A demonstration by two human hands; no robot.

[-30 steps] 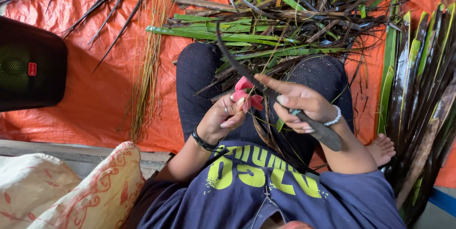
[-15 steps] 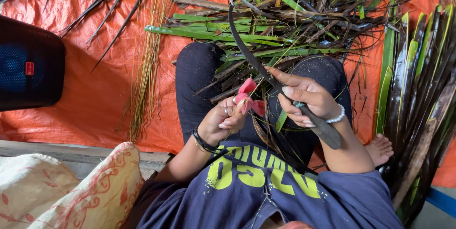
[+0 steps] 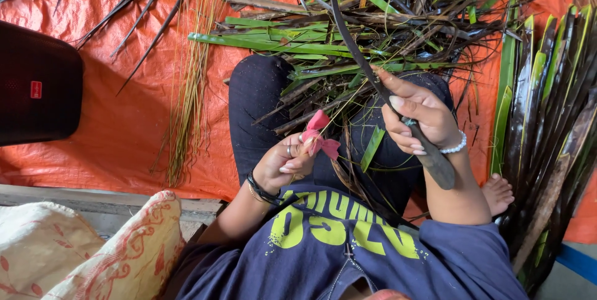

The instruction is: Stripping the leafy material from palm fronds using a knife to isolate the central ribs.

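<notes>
The right hand (image 3: 418, 118) is gripping a long, dark, curved knife (image 3: 367, 70) by its handle, fingers wrapped tight around it and the forefinger lying along the blade's back, so the blade is arcing up and away over the lap. The left hand (image 3: 287, 162) is pinching closed on something thin beside a pink cloth wrap (image 3: 318, 135) on its fingers; it seems to be the near end of a palm leaf strip (image 3: 339, 172), though the strip itself is hard to make out there. Judging from this, the person is stripping a palm leaf with the blade, mid-stroke; the next move would call for a firm hold by the left hand while the knife is drawing along the leaf, kept clear of the wrapped fingers. The person is sitting with dark-trousered knees (image 3: 258, 98) under a heap of green and dried palm leaves (image 3: 348, 32), on an orange tarpaulin (image 3: 130, 120). More leaves are lying stacked at the right side (image 3: 547, 120), a bundle of thin pale midribs (image 3: 193, 88) at the left, with a black speaker (image 3: 37, 82) and a patterned cushion (image 3: 93, 244) nearby
</notes>
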